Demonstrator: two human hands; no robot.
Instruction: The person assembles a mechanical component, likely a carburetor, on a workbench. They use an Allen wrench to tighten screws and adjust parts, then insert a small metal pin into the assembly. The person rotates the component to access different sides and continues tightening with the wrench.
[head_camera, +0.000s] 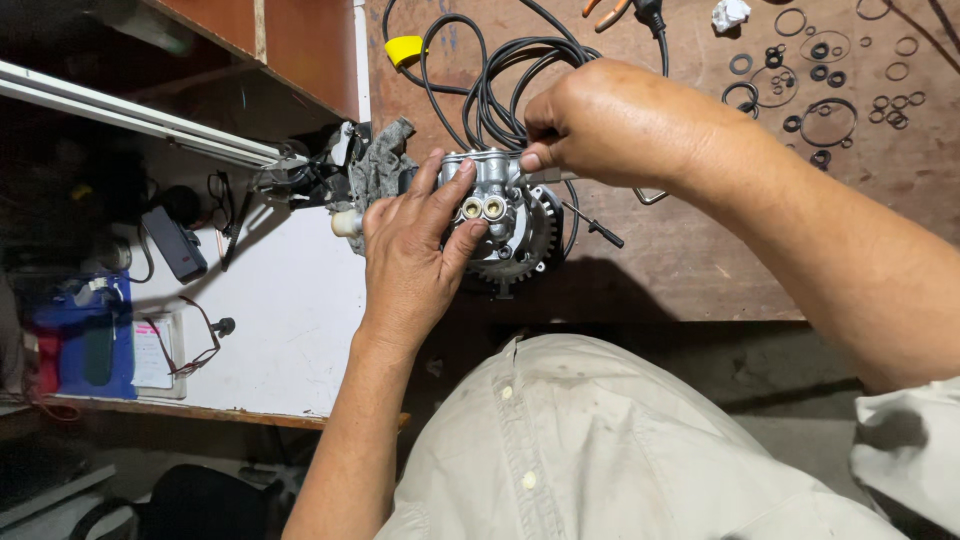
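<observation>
Grey metal pump housing (500, 215) sits on the wooden bench (700, 250). Left hand (410, 255) clasps it; right hand (610, 125) pinches its top edge.

Grey metal pump head (497, 205), two brass ports facing up, finned round housing beneath, sat on the bench edge, gripped from both sides.

Right hand (610, 125) hides tool tip; pump body (505, 215) rear unseen.
</observation>
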